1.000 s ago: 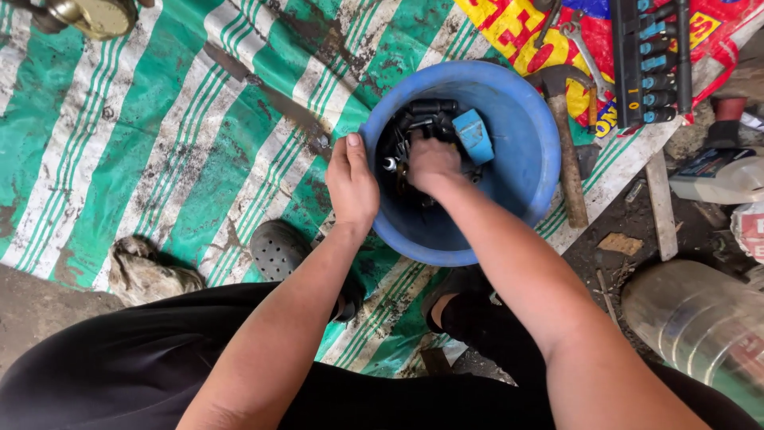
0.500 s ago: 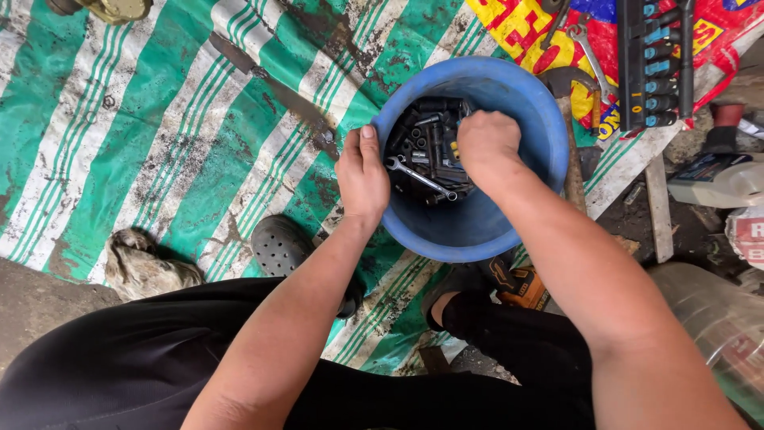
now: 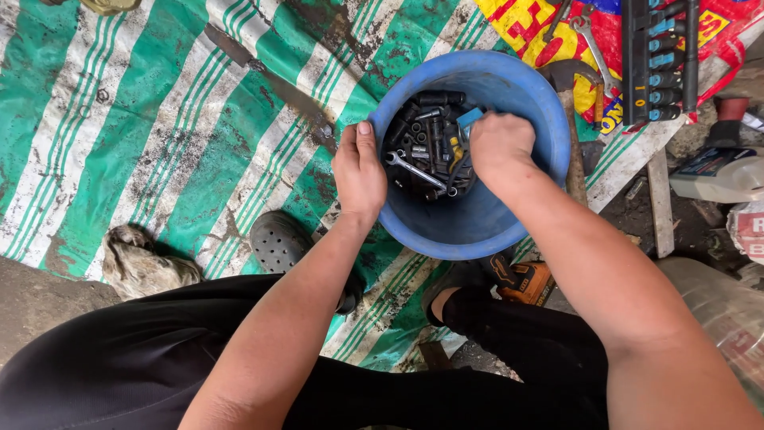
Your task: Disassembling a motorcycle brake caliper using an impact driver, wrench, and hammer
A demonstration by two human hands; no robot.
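Note:
A blue plastic bucket (image 3: 509, 231) stands on a green and white striped tarp (image 3: 199, 119). Inside lie several black sockets and bits and a shiny wrench (image 3: 412, 169). My left hand (image 3: 360, 171) grips the bucket's near left rim, thumb and fingers over the edge. My right hand (image 3: 500, 145) reaches into the bucket from the right, fingers curled down among the tools next to a small blue piece (image 3: 468, 118). What the right fingers hold is hidden.
A black tool rack with blue clips (image 3: 659, 60) lies on a red and yellow sheet at the upper right, beside a hammer (image 3: 571, 119). A dark clog (image 3: 278, 243) and a dirty rag (image 3: 147, 259) sit lower left. My black trousers fill the bottom.
The bucket has shifted slightly and its contents are more exposed. My right hand moved from the bucket's middle to its right side. The left hand stays on the rim.

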